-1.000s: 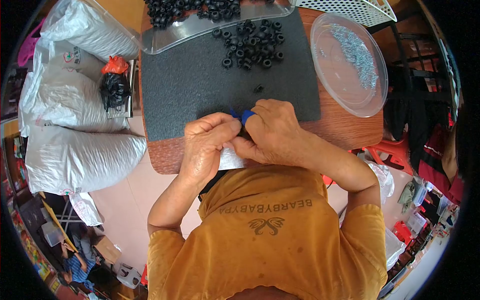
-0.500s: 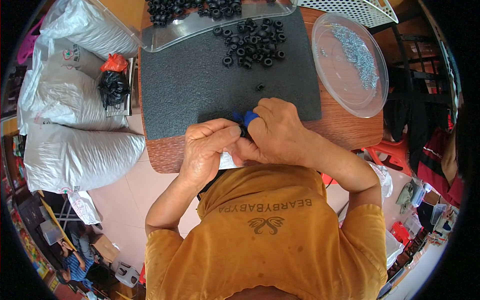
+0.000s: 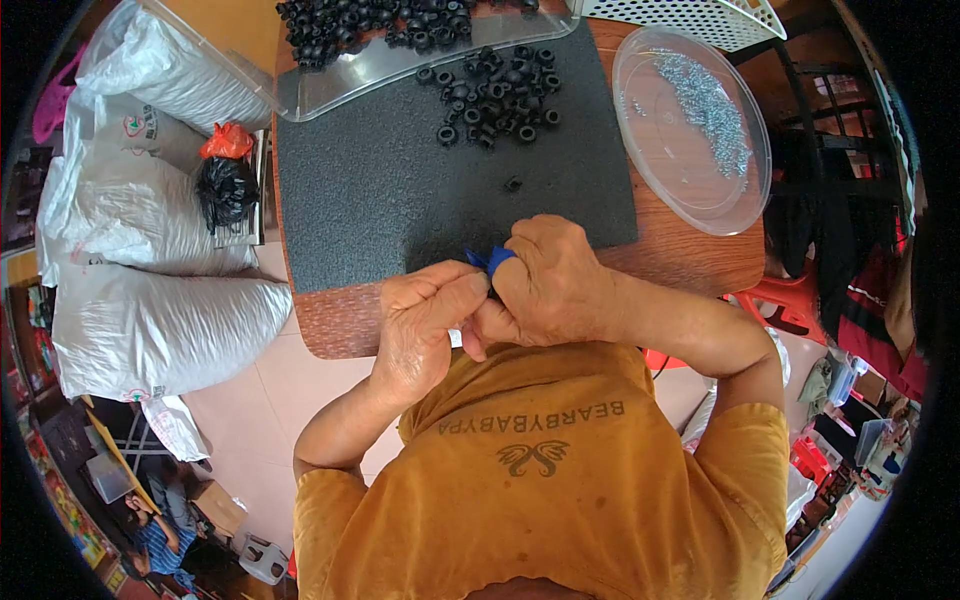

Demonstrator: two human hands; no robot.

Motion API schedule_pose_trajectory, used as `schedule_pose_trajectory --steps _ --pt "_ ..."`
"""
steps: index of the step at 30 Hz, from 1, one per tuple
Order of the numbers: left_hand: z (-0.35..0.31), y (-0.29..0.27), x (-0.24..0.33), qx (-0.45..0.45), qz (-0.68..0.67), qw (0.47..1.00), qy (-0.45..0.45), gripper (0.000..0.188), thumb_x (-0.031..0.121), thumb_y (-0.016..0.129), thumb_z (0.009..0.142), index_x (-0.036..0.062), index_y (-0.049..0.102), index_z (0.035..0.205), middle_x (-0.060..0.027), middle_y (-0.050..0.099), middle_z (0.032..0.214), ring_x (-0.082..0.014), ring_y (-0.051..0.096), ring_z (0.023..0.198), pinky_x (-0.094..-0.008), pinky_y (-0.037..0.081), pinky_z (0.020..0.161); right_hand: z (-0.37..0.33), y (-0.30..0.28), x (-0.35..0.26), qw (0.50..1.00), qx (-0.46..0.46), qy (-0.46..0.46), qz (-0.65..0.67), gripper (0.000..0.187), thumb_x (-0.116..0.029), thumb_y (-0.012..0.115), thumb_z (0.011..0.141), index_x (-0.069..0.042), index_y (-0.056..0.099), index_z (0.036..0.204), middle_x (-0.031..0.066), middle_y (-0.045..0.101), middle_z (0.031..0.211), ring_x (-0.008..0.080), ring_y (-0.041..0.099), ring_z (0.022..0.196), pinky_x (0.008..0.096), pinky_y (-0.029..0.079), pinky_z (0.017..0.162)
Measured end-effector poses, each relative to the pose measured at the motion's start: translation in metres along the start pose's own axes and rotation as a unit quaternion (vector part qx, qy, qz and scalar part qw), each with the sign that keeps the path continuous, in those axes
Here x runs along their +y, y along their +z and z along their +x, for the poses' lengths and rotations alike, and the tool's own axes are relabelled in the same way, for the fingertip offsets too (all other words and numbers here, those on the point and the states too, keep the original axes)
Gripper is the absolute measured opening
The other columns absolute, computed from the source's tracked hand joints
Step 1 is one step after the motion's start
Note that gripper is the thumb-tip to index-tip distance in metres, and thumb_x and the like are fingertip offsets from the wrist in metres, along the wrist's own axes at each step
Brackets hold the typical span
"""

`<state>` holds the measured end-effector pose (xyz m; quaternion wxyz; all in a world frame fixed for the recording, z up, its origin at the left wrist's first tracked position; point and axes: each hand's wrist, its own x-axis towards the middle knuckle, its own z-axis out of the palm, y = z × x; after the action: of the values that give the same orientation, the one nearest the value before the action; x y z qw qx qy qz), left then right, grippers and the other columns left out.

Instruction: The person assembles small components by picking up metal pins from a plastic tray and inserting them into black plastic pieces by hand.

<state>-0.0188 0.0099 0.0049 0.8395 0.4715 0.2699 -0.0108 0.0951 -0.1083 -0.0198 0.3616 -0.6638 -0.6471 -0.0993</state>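
My left hand (image 3: pixel 425 325) and my right hand (image 3: pixel 545 282) are pressed together over the near edge of a dark foam mat (image 3: pixel 400 190). Between the fingertips a small blue part (image 3: pixel 490 260) sticks out; both hands pinch it. What else lies inside the grip is hidden. One loose black ring (image 3: pixel 513 184) lies on the mat just beyond the hands. A heap of black rubber rings (image 3: pixel 490 95) sits at the mat's far side.
A clear plastic tray (image 3: pixel 400 60) with more black rings lies at the back. A clear round dish (image 3: pixel 690 130) of small metal pieces is at the right on the wooden table (image 3: pixel 340 325). White sacks (image 3: pixel 150 310) are piled on the left, a white basket (image 3: pixel 700 15) at the back right.
Both hands have stayed together at the mat's near edge, shifting only slightly while working the blue part. Nothing else moved.
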Motion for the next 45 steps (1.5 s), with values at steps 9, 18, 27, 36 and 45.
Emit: schedule_pose_trajectory --steps 9,18,27,36,45 --pt "0.000 -0.003 0.008 -0.036 0.016 0.999 -0.036 0.023 0.009 0.051 0.088 -0.0069 0.060 0.075 -0.0097 0.058 0.066 -0.0153 0.053 0.049 -0.0232 0.045 0.044 -0.003 0.000 -0.001 1.000 0.021 0.012 0.003 0.032 -0.022 0.065 0.060 -0.008 0.036 0.054 0.0084 0.040 0.049 0.0240 0.045 0.044 0.0353 0.037 0.042" --pt "0.007 -0.013 0.027 -0.065 0.031 0.997 0.009 0.018 0.008 0.060 0.083 -0.0101 0.061 0.080 -0.0114 0.060 0.068 -0.0176 0.058 0.053 -0.0248 0.048 0.052 0.008 -0.003 0.001 0.999 0.044 0.009 0.018 0.032 -0.018 0.069 0.065 -0.005 0.040 0.060 0.0119 0.045 0.060 0.0255 0.048 0.051 0.0348 0.042 0.047" --pt "0.010 -0.017 0.017 -0.065 -0.035 0.997 0.006 0.019 0.007 0.061 0.083 -0.0110 0.060 0.076 -0.0109 0.057 0.064 -0.0219 0.061 0.054 -0.0264 0.051 0.046 0.009 -0.007 -0.003 0.997 -0.038 0.062 0.039 0.037 -0.033 0.067 0.066 -0.006 0.044 0.056 0.0120 0.049 0.055 0.0275 0.053 0.054 0.0359 0.042 0.046" --pt "0.004 -0.020 0.018 -0.076 -0.037 0.996 -0.011 0.022 0.006 0.063 0.081 -0.0053 0.052 0.065 -0.0038 0.047 0.056 -0.0235 0.060 0.050 -0.0313 0.052 0.045 0.012 -0.006 -0.005 0.997 -0.052 0.008 0.061 0.037 -0.032 0.070 0.061 -0.006 0.044 0.052 0.0108 0.046 0.050 0.0259 0.051 0.050 0.0351 0.042 0.046" --pt "0.000 -0.018 0.024 -0.040 0.044 0.998 0.002 0.019 0.006 0.054 0.087 -0.0125 0.058 0.086 -0.0162 0.061 0.070 -0.0250 0.061 0.052 -0.0290 0.051 0.047 0.011 0.000 -0.003 1.000 -0.006 0.001 0.022 0.036 -0.029 0.067 0.062 -0.008 0.041 0.053 0.0090 0.044 0.051 0.0240 0.049 0.048 0.0345 0.041 0.045"
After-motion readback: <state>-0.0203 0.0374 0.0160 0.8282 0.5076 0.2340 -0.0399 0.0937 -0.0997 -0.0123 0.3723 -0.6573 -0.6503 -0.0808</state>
